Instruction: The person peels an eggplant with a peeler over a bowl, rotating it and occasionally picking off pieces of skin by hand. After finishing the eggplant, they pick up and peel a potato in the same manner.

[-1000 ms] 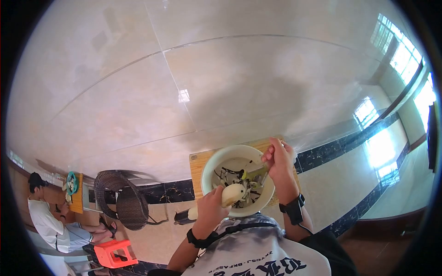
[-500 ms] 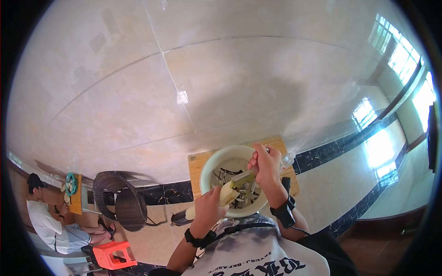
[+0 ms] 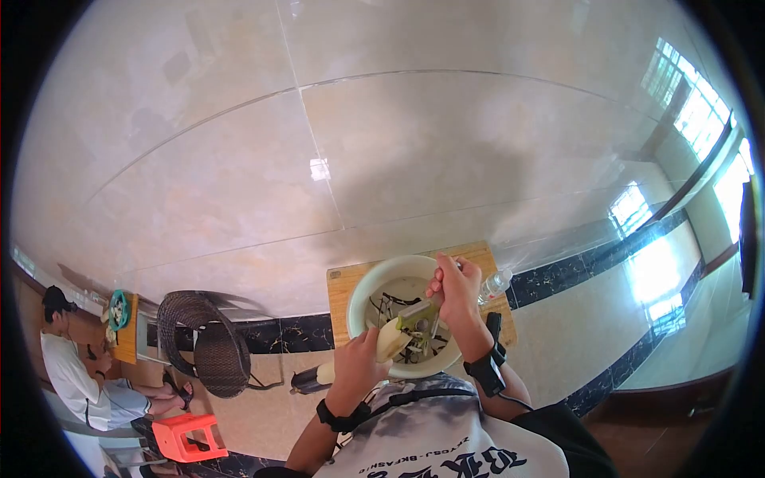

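Observation:
My left hand (image 3: pixel 355 366) grips a pale, peeled vegetable (image 3: pixel 391 338) over a cream plastic bowl (image 3: pixel 362 291). My right hand (image 3: pixel 454 292) holds a green-handled peeler (image 3: pixel 417 311) with its blade end against the vegetable's top. Dark strips of peel lie in the bowl. The bowl stands on a small wooden table (image 3: pixel 341 287).
A clear plastic bottle (image 3: pixel 496 282) lies on the table at the right. A dark phone (image 3: pixel 493 327) sits by my right wrist. A dark wicker chair (image 3: pixel 199 342), an orange stool (image 3: pixel 182 436) and a seated person in a white shirt (image 3: pixel 73 374) are at the left.
My right hand has drawn the peeler from the bowl's far right rim down and left onto the vegetable. My left hand kept its grip and shifted slightly left.

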A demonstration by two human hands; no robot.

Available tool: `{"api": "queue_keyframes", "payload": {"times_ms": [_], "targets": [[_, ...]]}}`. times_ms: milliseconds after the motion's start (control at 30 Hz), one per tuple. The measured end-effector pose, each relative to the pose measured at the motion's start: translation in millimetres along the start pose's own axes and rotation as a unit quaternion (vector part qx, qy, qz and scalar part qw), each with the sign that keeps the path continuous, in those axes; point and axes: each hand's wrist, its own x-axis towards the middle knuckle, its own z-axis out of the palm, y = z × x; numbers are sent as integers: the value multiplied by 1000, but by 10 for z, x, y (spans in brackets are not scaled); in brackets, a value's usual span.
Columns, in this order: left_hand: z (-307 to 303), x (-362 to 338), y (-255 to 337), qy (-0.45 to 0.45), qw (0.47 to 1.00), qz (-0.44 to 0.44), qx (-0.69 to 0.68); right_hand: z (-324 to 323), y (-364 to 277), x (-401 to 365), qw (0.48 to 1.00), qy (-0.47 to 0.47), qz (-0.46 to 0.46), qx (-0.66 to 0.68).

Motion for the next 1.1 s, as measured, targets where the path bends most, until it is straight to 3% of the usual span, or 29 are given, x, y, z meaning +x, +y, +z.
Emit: {"api": "queue_keyframes", "payload": {"times_ms": [333, 733, 1100], "targets": [[-60, -43, 11, 9, 1000, 0, 22, -57, 111, 133, 997, 3, 79, 23], [7, -63, -36, 17, 999, 1, 43, -41, 88, 119, 997, -36, 68, 14], [128, 23, -46, 36, 998, -47, -12, 12, -88, -27, 988, -82, 73, 106]]}}
